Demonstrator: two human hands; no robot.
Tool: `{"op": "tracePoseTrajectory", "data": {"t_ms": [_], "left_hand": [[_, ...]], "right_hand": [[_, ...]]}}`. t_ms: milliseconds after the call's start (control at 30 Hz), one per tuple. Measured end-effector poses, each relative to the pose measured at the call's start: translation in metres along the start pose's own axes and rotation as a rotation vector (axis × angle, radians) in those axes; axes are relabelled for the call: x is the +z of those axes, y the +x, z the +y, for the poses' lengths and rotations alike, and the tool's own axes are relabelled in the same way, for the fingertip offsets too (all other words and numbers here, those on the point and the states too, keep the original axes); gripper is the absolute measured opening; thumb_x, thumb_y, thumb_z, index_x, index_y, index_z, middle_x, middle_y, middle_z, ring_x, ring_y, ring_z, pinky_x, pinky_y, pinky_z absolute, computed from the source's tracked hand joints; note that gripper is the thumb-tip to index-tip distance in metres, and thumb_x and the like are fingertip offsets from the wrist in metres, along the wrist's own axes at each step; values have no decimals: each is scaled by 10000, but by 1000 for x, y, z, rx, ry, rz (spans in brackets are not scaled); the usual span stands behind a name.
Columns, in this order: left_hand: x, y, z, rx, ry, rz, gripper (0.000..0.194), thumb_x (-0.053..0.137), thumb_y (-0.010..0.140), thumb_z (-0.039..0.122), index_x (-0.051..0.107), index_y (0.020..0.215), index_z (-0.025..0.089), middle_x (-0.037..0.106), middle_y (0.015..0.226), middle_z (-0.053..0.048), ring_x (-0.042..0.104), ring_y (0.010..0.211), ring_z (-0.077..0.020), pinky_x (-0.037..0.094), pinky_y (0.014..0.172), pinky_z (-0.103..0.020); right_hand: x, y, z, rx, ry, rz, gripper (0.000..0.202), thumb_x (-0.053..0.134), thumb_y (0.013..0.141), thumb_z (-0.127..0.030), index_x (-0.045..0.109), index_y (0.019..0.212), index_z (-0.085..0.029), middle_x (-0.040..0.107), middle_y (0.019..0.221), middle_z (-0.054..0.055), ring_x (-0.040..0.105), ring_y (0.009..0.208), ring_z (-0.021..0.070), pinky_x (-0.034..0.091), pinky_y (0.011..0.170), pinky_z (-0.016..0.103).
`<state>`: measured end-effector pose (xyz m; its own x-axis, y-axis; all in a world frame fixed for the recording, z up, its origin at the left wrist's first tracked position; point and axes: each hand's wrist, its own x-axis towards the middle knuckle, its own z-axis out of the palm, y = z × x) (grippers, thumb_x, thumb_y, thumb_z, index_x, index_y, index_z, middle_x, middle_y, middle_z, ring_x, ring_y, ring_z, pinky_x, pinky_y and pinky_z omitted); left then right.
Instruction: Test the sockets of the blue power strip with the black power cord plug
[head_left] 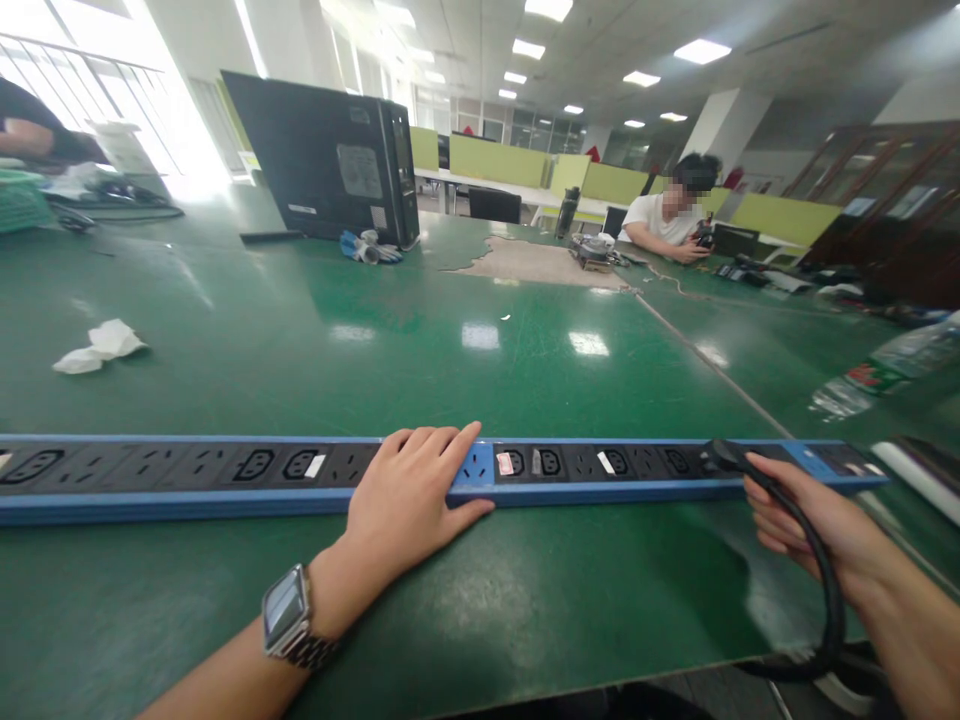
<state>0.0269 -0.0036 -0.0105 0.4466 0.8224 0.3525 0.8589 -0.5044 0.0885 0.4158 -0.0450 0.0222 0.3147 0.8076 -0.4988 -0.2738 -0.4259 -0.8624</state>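
A long blue-and-black power strip (pixel 420 497) lies across the green table, with rows of sockets along its top. My left hand (pixel 409 490), wearing a metal-banded watch (pixel 286 610), spans the strip beside a blue socket. Its fingers reach over the far edge and its thumb rests along the near side. Toward the strip's right end, my right hand (pixel 799 510) is closed around a black plug (pixel 724 455) with a thick black cable (pixel 829 590) that loops down past the table edge. The plug is at a socket; how deep it sits I cannot tell.
Farther back on the table (pixel 420 340) stand a black computer case (pixel 322 160) and blue-grey gloves (pixel 371 248). Crumpled tissue (pixel 101 345) lies left, a plastic bottle (pixel 885 370) right. A person (pixel 667 215) sits across the table; another person's arm (pixel 26 135) shows at far left.
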Motion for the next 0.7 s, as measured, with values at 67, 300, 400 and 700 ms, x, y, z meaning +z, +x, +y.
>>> {"op": "tracePoseTrajectory", "data": {"t_ms": [67, 300, 400, 700], "left_hand": [[-1, 0, 0, 0, -1, -2, 736, 666, 792, 554, 453, 1390, 181, 635, 1244, -112, 572, 1134, -320, 410, 973, -495], [0, 0, 0, 2, -12, -4, 742, 665, 796, 558, 445, 1397, 182, 634, 1243, -110, 568, 1135, -319, 402, 977, -497], [0, -1, 0, 2, -16, -7, 741, 656, 803, 564, 440, 1399, 180, 633, 1242, -110, 561, 1143, -317, 397, 981, -494], [0, -2, -1, -2, -25, -16, 742, 650, 803, 581, 428, 1398, 198, 627, 1262, -107, 560, 1149, -306, 387, 987, -479]], "right_hand": [[-3, 1, 0, 18, 17, 1, 401, 588, 844, -362, 514, 508, -154, 312, 327, -71, 302, 280, -10, 163, 431, 229], [0, -1, 3, 36, 24, 56, 413, 639, 808, -399, 506, 498, -161, 315, 332, -66, 302, 283, -10, 204, 423, 221], [3, -3, 1, 49, 14, 74, 427, 626, 817, -407, 495, 493, -162, 294, 330, -73, 285, 283, -8, 188, 429, 226], [-11, 13, -2, 59, -178, 139, 503, 604, 808, -516, 477, 449, -187, 248, 297, -55, 225, 266, 38, 198, 378, 225]]}}
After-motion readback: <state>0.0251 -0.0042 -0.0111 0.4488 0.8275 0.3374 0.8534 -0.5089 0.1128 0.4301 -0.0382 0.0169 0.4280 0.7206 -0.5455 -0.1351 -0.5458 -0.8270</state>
